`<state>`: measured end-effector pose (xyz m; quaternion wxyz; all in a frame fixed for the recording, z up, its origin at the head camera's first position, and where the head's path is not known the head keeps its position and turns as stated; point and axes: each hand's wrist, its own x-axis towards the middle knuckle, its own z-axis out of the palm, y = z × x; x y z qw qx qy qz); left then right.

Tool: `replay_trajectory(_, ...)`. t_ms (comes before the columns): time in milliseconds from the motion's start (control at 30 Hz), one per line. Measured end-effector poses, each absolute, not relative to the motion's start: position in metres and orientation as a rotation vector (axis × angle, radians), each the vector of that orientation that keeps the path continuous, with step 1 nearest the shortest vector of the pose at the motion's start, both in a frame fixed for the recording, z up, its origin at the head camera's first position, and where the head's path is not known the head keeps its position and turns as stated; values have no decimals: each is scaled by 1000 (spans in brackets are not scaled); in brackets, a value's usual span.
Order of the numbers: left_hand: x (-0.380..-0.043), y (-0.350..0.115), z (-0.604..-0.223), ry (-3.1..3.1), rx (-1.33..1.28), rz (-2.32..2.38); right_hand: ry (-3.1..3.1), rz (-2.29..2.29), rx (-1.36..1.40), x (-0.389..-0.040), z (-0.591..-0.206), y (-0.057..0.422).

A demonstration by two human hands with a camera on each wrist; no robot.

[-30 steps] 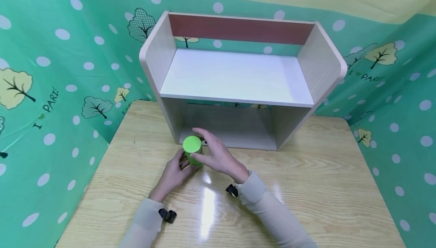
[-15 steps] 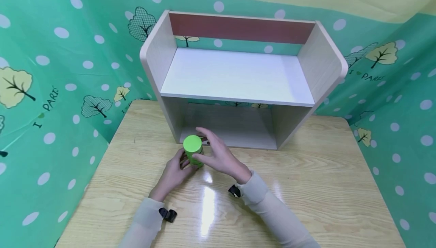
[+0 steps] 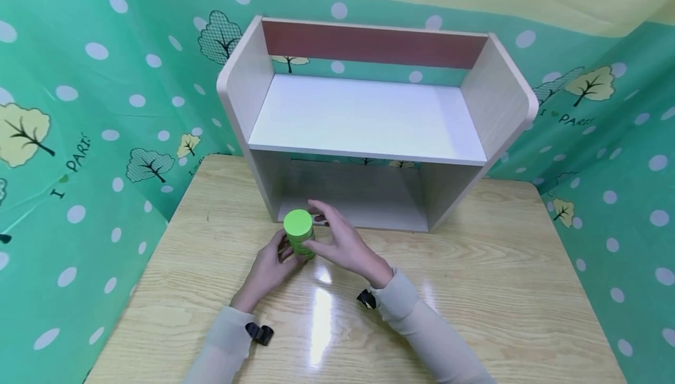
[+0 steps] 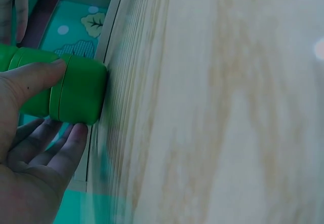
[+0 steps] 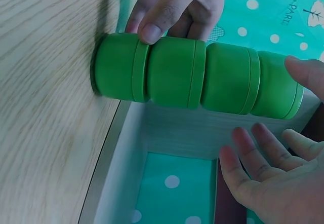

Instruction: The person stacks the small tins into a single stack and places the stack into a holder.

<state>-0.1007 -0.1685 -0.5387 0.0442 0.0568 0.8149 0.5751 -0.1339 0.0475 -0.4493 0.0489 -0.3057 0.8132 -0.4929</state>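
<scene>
Several small green lidded jars stand stacked in one upright column on the table, just in front of the shelf's left end. From above, in the head view, mainly the round top lid shows. My left hand grips the column low down, its thumb across the bottom jars and its fingers round the other side. By the top, my right hand is spread, its fingers apart from the jars. Its thumb overlaps the uppermost jar in the right wrist view.
A two-level wooden shelf with a reddish back bar stands at the back of the wood-grain table. Green dotted cloth hangs behind and along both sides.
My right hand has shifted slightly to the right, its fingers drawing back from the top of the column. The left hand and the green jars have stayed in place.
</scene>
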Motion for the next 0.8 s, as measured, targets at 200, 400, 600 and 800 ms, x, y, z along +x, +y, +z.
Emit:
replay_trajectory(200,-100,-167,-537,2474,191,1788,2494,-1504,-904,-133,-454,52)
replay_trajectory(400,-99,-167,-538,2484,177,1784,2493,-1523,-869,-131,-464,58)
replay_trajectory(600,-98,-166,-537,2464,187,1825,2513,-1522,-819,-129,-475,62)
replay_trajectory(800,-98,-165,-536,2452,176,1844,2490,-1564,-826,-127,-486,63)
